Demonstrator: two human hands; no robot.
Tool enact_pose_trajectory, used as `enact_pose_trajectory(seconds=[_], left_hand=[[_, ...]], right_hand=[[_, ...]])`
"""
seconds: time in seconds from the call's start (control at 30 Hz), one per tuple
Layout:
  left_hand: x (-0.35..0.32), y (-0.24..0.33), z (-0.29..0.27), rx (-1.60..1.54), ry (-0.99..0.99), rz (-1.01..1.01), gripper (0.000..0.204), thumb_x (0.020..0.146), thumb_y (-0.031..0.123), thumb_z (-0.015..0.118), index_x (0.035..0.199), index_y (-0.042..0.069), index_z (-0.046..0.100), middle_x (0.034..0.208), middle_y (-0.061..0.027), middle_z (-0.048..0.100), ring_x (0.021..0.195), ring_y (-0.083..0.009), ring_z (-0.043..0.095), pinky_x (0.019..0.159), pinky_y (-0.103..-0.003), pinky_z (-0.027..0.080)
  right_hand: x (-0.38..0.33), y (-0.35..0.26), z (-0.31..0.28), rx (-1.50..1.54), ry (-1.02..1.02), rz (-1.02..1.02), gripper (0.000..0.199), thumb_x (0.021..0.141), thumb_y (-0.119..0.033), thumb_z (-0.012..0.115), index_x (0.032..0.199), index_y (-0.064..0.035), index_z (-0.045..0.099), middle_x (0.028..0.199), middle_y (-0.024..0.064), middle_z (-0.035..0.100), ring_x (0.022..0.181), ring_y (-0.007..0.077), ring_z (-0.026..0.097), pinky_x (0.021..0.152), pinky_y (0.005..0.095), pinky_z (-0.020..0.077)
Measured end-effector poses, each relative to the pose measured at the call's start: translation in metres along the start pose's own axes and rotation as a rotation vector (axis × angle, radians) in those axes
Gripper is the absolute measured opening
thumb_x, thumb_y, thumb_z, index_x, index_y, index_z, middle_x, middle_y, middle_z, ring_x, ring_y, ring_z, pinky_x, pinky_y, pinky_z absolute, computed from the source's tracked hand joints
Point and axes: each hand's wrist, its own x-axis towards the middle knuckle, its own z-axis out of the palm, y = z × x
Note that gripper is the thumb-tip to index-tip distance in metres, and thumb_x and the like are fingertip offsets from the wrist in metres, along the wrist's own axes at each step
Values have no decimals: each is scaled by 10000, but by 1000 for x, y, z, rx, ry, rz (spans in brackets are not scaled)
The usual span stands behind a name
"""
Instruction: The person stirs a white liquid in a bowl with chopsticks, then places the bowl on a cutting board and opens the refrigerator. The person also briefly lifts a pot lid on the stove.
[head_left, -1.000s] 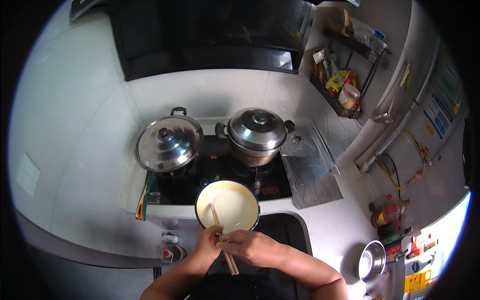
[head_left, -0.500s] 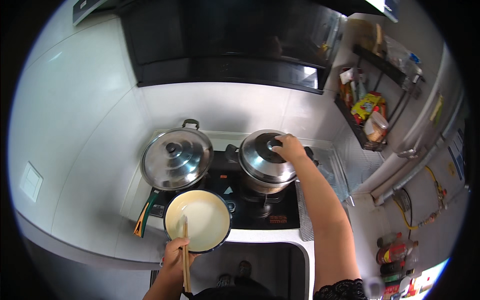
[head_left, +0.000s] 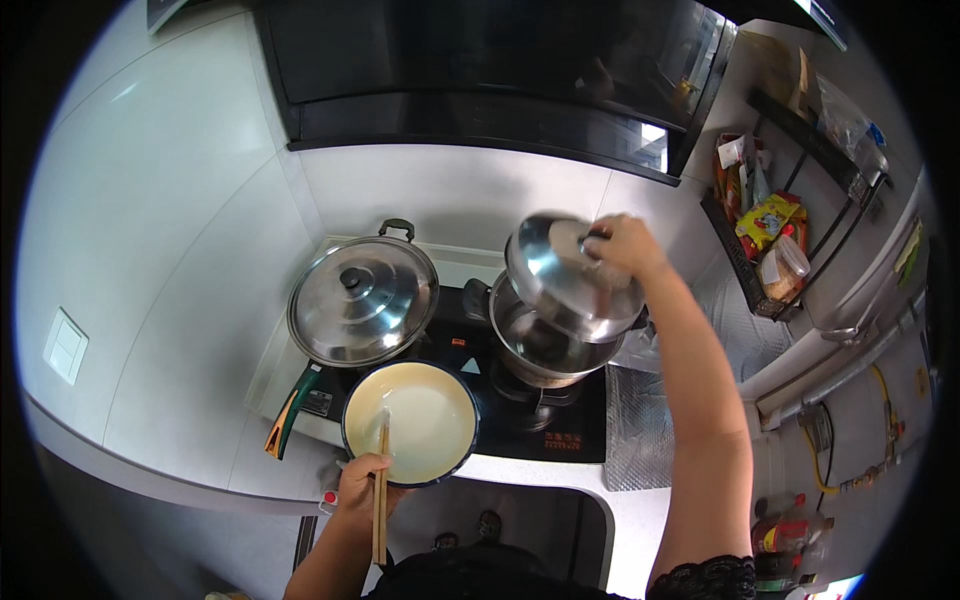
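My left hand point(head_left: 362, 487) grips the near rim of a cream enamel bowl point(head_left: 432, 420) with a dark blue edge, a pale whitish liquid inside. Under its thumb a pair of wooden chopsticks point(head_left: 381, 500) is pinned, tips dipping into the bowl. My right hand point(head_left: 625, 245) is closed on the knob of a shiny steel lid point(head_left: 565, 275), lifted and tilted above a steel pot point(head_left: 540, 365). The pot's near-left interior shows; the lid hides the rest. To the left, a covered wok point(head_left: 365, 310) with a green-and-orange handle point(head_left: 293, 412) sits on the stove.
Both vessels stand on a black glass cooktop point(head_left: 480, 430). A range hood point(head_left: 480, 125) overhangs the back. On the right wall a black rack point(head_left: 740, 255) carries packets and a jar. Foil sheeting point(head_left: 635, 430) covers the right counter; several bottles point(head_left: 785, 535) stand at lower right.
My right hand has raised the lid off the right pot and shifted it up and rightward, uncovering part of the inside. My left hand still holds the bowl and chopsticks. The view has shifted slightly.
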Motion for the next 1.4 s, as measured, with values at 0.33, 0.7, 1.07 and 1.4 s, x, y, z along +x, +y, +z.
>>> enact_pose_trajectory(seconds=[0.33, 0.7, 1.07, 1.4], left_hand=[[1, 0, 0, 75, 62, 5, 634, 753, 123, 496, 1343, -60, 355, 1201, -251, 557, 1037, -381, 625, 846, -512, 555], [-6, -5, 2, -6, 137, 23, 640, 725, 116, 507, 1324, -67, 376, 1125, -250, 596, 947, -371, 663, 762, -492, 594], [-18, -1, -1, 7, 161, 43, 630, 720, 115, 515, 1307, -78, 389, 1107, -252, 601, 902, -356, 678, 671, -446, 623], [-24, -1, -13, 47, 143, 25, 640, 736, 123, 532, 1314, -94, 361, 1118, -260, 593, 927, -363, 671, 693, -449, 622]], right_hand=[[14, -3, -87, 200, 105, 91, 414, 724, -355, 700, 1029, -77, 718, 867, 146, 712, 743, 259, 694, 731, 352, 548], [-24, -18, 47, -98, -105, 30, 430, 719, -273, 676, 1099, -71, 677, 1098, 190, 650, 1037, 338, 614, 946, 401, 481], [-25, -10, 68, -72, -128, 53, 464, 677, -267, 697, 1085, -47, 684, 1086, 210, 654, 1029, 349, 620, 946, 398, 481], [-24, -8, 76, -93, -138, 71, 461, 714, -270, 677, 1122, -56, 670, 1131, 186, 644, 1086, 322, 598, 974, 391, 466]])
